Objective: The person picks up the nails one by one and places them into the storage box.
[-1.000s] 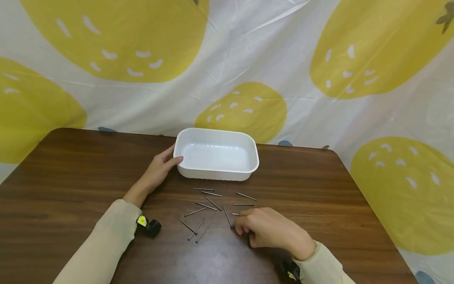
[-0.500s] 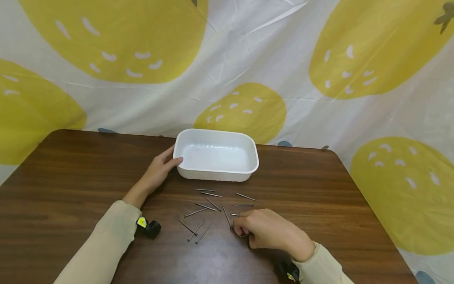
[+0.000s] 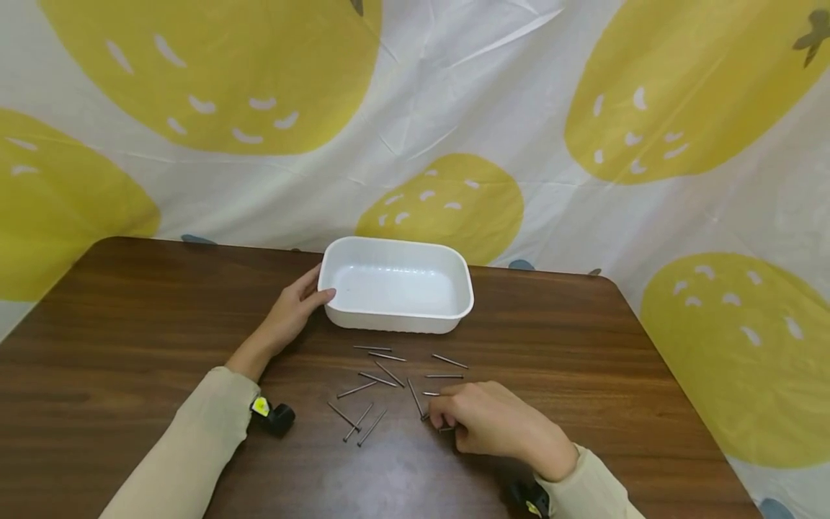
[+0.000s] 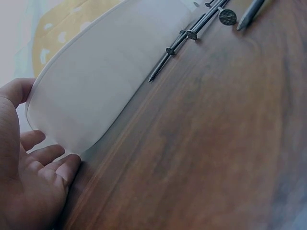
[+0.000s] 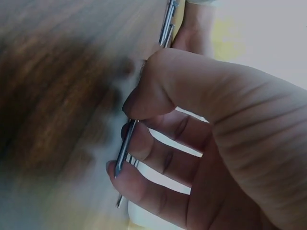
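- the right hand (image 3: 493, 425) sits low on the wooden table (image 3: 648, 389), its fingers curled in; the right wrist view shows thumb and fingers (image 5: 144, 191) pinching a thin steel nail (image 5: 125, 146) between them, its length running along the fingertips.
- in the head view only a short end of that nail (image 3: 444, 429) shows at the fingertips, just above the table.
- the left hand (image 3: 292, 310) lies with fingers relaxed and fairly straight against the left end of a white plastic tray (image 3: 397, 318); the thumb lies up at its rim and the fingers touch its outer wall.
- loose nails (image 3: 382, 375) lie scattered on the table between the tray and the right hand, some crossing or touching each other, the nearest just beside the right fingertips.
- both forearms wear pale cream sleeves (image 3: 194, 440), with a small black camera (image 3: 275, 416) strapped at the left wrist.
- behind the table hangs a white cloth (image 3: 415, 108) printed with large yellow fruit shapes.
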Demonstrator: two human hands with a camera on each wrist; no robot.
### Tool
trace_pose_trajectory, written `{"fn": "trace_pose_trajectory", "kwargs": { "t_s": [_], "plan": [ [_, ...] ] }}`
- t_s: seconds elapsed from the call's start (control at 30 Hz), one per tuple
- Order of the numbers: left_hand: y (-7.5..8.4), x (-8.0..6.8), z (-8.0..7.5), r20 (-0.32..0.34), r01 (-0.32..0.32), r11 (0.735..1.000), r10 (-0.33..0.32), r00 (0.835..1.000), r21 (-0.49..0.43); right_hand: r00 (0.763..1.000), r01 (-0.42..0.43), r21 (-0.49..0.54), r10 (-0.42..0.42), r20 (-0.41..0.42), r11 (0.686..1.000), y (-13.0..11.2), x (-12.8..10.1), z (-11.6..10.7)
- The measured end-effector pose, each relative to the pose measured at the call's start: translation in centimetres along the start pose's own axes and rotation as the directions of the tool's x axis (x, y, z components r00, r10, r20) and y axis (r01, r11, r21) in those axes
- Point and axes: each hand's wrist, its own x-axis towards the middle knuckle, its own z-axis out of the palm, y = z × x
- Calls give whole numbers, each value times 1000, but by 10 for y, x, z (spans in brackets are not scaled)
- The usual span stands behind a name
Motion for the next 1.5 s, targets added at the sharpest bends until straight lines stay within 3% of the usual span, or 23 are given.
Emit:
{"fn": "trace_pose_trajectory", "kwargs": {
  "t_s": [0.3,0.57,0.83,1.27,1.37,1.5],
  "plan": [
    [-1,0,0,1,8,999,-8,1000,-31,999,-28,98,30,-14,995,3,-2,-11],
    [1,3,1,-8,-13,999,13,1000,-34,998,30,242,-15,-64,970,22,9,-21],
    [-3,3,2,-8,8,1000,-8,1000,-17,994,76,396,-40,-100,915,35,29,-30],
    [-5,3,1,-9,-6,1000,6,1000,-6,985,-18,554,109,-132,832,49,66,-45],
    [-5,3,1,-9,-8,1000,8,1000,-1,977,-41,594,155,-143,803,52,75,-46],
    [-4,3,2,-10,-4,1000,4,1000,3,964,-70,687,225,-139,723,58,85,-48]
  ]
}}
